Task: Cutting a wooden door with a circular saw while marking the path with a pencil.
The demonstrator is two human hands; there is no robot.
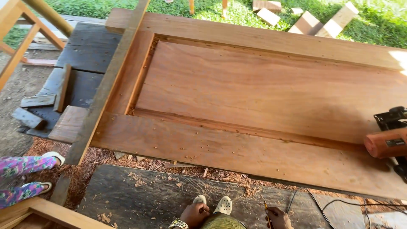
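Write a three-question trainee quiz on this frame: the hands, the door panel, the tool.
1. True or false: the right hand holds a pencil.
2. The power tool rests on the wooden door near which edge of the picture? A left, B right, C top.
3. What litters the dark board by the feet?

Key: 1 true. 2 B. 3 Wood shavings; the left hand hangs above that board, holding nothing that shows.
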